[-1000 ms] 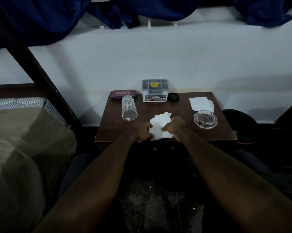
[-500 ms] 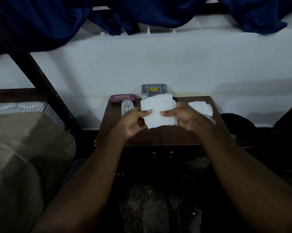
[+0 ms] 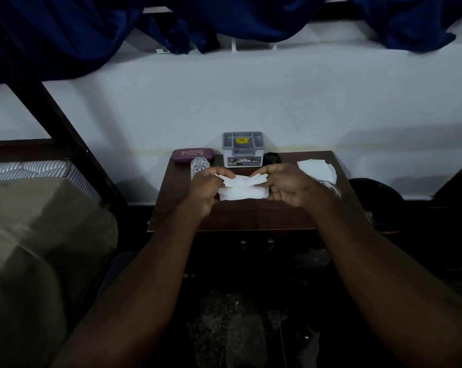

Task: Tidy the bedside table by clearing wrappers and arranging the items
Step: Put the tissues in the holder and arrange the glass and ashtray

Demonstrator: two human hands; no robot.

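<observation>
Both hands hold a white paper wrapper [image 3: 242, 191] above the middle of the dark wooden bedside table [image 3: 251, 216]. My left hand [image 3: 207, 188] pinches its left edge and my right hand [image 3: 287, 185] pinches its right edge, with the top part bent over toward me. A second white wrapper [image 3: 317, 170] lies flat at the table's back right. A clear drinking glass [image 3: 199, 166] lies on its side behind my left hand. A glass ashtray [image 3: 331, 188] is mostly hidden behind my right wrist.
A maroon glasses case [image 3: 192, 155] and a grey lidded plastic box [image 3: 242, 148] stand along the back edge by the white wall, with a small black object [image 3: 271, 158] beside the box. A dark bin [image 3: 376, 200] sits right of the table. A bed [image 3: 38, 221] lies to the left.
Both hands lifted the wrapper off the table front, held it up flat, and have now folded its top edge down so it looks shorter.
</observation>
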